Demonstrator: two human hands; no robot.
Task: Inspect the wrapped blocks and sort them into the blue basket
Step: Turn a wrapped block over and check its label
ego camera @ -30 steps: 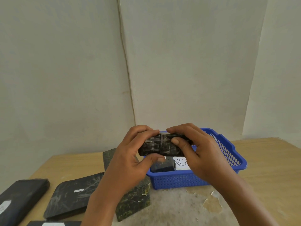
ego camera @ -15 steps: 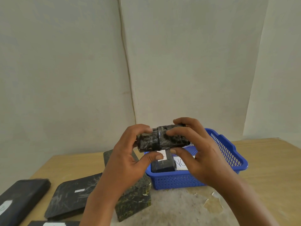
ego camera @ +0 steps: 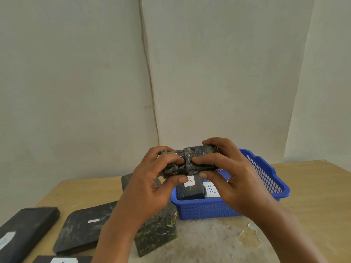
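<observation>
Both hands grip one wrapped block (ego camera: 190,161) level in the air. The left hand (ego camera: 152,186) clasps its left end, thumb beneath; the right hand (ego camera: 231,179) clasps its right end, fingers over the top. The block hangs above the blue basket (ego camera: 269,179), which stands toward the table's (ego camera: 313,196) far edge and holds another block (ego camera: 190,190).

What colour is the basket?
Blue basket, seen in the head view.

Both forearms reach forward and converge. The left hand (ego camera: 152,179) and right hand (ego camera: 229,177) are raised side by side, fingers curled on top, thumbs pressing underneath.
</observation>
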